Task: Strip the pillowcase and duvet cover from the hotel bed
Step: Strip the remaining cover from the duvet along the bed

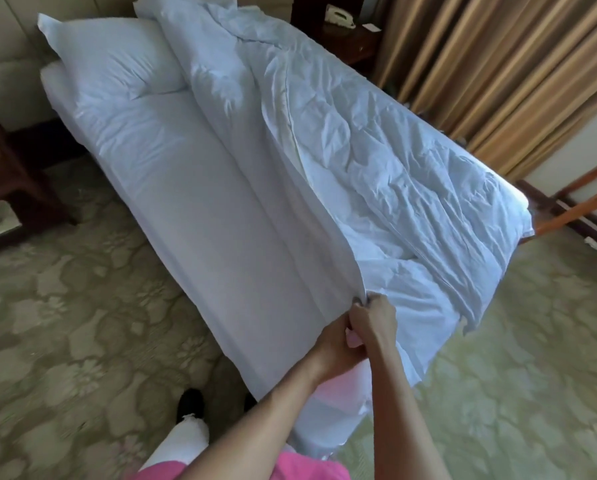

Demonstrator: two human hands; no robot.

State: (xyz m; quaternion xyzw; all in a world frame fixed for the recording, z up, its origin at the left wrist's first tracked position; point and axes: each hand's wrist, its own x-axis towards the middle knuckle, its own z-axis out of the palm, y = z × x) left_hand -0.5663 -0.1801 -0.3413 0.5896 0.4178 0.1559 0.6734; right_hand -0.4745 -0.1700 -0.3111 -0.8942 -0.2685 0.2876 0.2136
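Duvet cover [376, 161] lies bunched along the far-right half of the bed [200, 209], long axis running from the foot end by the hands up to the headboard end, so it stretches straight away from the person. Its near corner is gathered at the foot edge, and a seam or open edge shows as a line running up the fold with cream filling visible inside. Both hands meet at that corner: right hand [373, 320] sits on top, fingers curled and pinching the fabric edge; left hand [335, 344] is just beneath, touching it, also curled on the cloth, though exactly what its fingers grip is partly hidden by the right. Right hand is nearer the cover's bulk, left nearer the bare sheet side. Judgement: this is the start of freeing the cover at its opening; next pull likely has to go back toward the body along the long axis. Pillow [117, 60] sits at the head end, far-left, well apart from the hands, case looks still on. Curtain [498, 64] beyond the bed, patterned carpet [65, 306] around
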